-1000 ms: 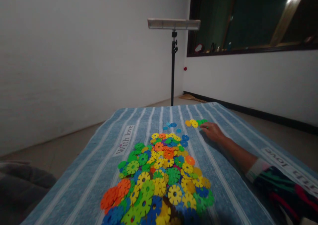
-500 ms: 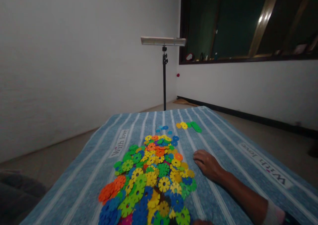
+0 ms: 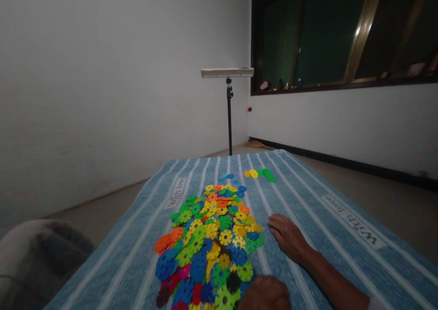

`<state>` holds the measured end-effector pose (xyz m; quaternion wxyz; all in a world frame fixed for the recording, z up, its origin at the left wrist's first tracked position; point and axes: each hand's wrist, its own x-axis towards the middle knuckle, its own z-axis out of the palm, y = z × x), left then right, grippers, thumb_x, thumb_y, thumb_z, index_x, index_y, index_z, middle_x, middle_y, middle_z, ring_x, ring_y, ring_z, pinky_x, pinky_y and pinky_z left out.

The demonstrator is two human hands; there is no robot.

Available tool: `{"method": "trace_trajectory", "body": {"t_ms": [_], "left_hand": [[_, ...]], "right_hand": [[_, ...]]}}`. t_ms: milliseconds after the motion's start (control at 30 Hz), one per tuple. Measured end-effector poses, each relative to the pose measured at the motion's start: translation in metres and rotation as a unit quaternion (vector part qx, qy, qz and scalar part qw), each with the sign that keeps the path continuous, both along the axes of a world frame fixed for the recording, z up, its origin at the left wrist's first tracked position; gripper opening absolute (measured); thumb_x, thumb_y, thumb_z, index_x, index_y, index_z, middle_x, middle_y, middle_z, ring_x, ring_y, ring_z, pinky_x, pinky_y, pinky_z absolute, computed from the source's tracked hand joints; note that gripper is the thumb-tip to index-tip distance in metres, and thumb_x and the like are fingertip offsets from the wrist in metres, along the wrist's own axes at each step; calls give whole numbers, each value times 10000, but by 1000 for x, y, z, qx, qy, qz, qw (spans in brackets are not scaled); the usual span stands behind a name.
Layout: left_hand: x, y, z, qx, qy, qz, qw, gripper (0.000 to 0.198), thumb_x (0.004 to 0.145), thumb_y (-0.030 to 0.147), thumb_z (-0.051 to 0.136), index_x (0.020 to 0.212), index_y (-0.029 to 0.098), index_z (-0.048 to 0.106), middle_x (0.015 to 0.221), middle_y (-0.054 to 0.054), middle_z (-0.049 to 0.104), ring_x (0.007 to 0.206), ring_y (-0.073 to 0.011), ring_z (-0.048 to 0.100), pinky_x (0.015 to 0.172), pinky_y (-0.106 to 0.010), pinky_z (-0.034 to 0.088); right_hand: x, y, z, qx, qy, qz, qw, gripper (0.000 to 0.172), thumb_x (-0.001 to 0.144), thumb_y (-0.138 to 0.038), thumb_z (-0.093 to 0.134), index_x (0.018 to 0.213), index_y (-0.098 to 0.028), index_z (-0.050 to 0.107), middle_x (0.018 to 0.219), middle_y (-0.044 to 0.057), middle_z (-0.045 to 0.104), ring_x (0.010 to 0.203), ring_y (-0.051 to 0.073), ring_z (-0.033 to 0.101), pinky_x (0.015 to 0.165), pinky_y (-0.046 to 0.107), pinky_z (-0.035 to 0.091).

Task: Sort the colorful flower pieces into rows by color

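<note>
A heap of flower-shaped plastic disc pieces (image 3: 212, 228) in yellow, green, blue, orange and red lies on a striped blue cloth (image 3: 116, 255). My right hand (image 3: 287, 237) rests palm down on the cloth, just right of the heap; its fingers lie loosely on the fabric, with no piece visible in them. At the bottom edge my left hand (image 3: 265, 294) is curled closed beside the near right side of the heap. Its fingertips are hidden, so whatever it holds cannot be made out. A black disc (image 3: 233, 282) lies close to it.
Beyond the heap are a few small blue discs (image 3: 228, 176), some yellow discs (image 3: 253, 174) and a row of green discs (image 3: 268, 175). A lamp on a stand (image 3: 229, 118) rises behind the cloth. Grey fabric (image 3: 41, 260) bulges at the lower left.
The view has shifted, bringing more of the heap's near end into sight. My left hand has come further into the picture at the bottom. My right hand stays beside the heap.
</note>
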<state>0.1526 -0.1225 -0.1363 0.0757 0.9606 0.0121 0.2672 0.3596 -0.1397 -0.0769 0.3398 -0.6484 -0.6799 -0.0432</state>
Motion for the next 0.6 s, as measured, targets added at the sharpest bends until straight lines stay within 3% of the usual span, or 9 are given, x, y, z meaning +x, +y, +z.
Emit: {"method": "trace_trajectory", "body": {"t_ms": [167, 400, 600], "left_hand": [[-9, -4, 28, 78, 27, -43, 996, 111, 892, 296, 606, 870, 195, 565, 919, -16, 690, 845, -142, 636, 737, -252, 471], [-21, -28, 81, 25, 81, -15, 996, 36, 883, 171, 520, 899, 181, 552, 935, -62, 645, 904, -167, 604, 841, -287, 492], [-23, -36, 96, 17, 91, -12, 996, 76, 905, 148, 477, 906, 178, 547, 916, -61, 628, 919, -165, 593, 859, -292, 488]], "right_hand": [[-2, 1, 0, 1, -12, -6, 1000, 253, 878, -111, 473, 930, -205, 702, 1087, 108, 696, 1038, 249, 637, 952, 427, 501], [-6, -14, -2, -3, -6, -19, 1000, 241, 865, -116, 488, 955, -207, 692, 1067, 86, 689, 1042, 240, 619, 964, 411, 480], [-9, -26, -4, 1, -7, -30, 1000, 252, 877, -134, 475, 959, -221, 697, 1075, 88, 693, 1042, 243, 624, 977, 418, 473]]}}
